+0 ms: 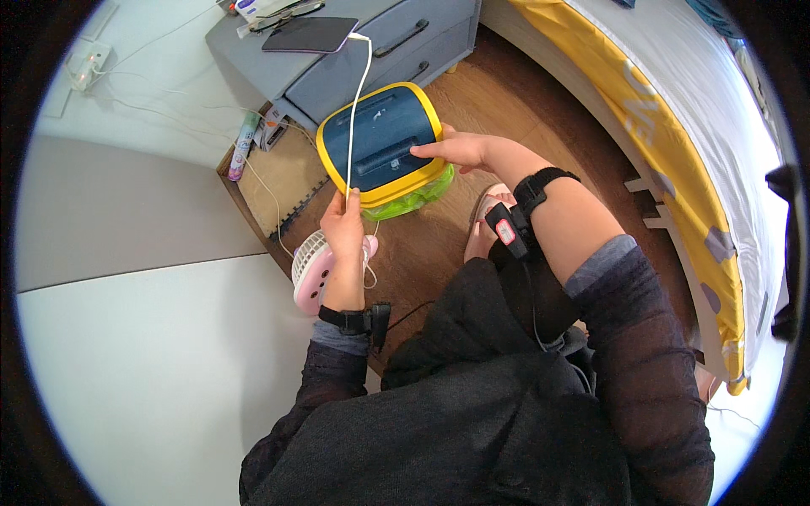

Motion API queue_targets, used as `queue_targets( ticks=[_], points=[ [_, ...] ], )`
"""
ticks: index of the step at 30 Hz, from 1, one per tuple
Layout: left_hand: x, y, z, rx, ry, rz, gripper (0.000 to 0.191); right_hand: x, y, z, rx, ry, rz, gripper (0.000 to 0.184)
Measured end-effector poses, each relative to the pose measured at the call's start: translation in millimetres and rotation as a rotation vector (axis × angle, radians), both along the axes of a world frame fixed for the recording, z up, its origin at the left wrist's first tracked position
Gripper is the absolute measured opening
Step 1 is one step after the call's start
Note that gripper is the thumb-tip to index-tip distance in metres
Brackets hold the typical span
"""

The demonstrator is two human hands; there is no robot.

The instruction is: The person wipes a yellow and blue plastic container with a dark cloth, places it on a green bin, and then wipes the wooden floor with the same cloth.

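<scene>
A trash bin with a dark blue lid (386, 123) and a yellow rim (381, 195) is in front of me. A bright green bin liner (417, 199) puffs out below the rim. My left hand (345, 221) grips the near left corner of the rim. My right hand (459, 150) holds the right side, its thumb resting across the lid. Over the lid runs a white charging cable (351, 126) from a phone (311, 34) down to my left thumb; whether the fingers pinch it too is unclear.
Beyond the bin stands a grey-blue nightstand (386, 54). A pink and white fan (310, 269) is beside my left wrist. An aerosol can (243, 147) and a small box (271, 128) stand by the wall. A bed with a yellow-edged cover (664, 145) borders the right side.
</scene>
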State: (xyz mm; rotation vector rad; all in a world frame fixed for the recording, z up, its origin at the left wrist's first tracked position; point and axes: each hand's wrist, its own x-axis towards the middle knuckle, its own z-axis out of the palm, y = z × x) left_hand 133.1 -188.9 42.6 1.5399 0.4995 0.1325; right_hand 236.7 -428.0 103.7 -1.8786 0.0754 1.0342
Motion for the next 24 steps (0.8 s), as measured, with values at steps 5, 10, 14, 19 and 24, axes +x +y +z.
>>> queue_targets(
  ticks=[5, 10, 14, 19, 24],
  points=[
    [-38, -1, -1, 0.457, 0.076, -0.074, 0.094, -3, -2, -1, -0.008, -0.007, 0.055, 0.106],
    [-102, 31, -2, 0.978, -0.205, -0.230, 0.068, -9, -15, -4, -0.197, -0.158, 0.059, 0.122],
    [-84, 95, 24, 1.404, 0.185, -0.320, 0.041, -14, -23, 0, -0.355, -0.247, 0.204, 0.118],
    [-77, 120, 27, 1.426, 0.750, -0.571, 0.052, -20, -18, 14, -0.306, -0.387, 0.243, 0.110],
    [-88, 123, 7, 1.390, 0.594, -0.374, 0.054, -26, -18, 23, -0.365, -0.407, 0.259, 0.100]
  ],
)
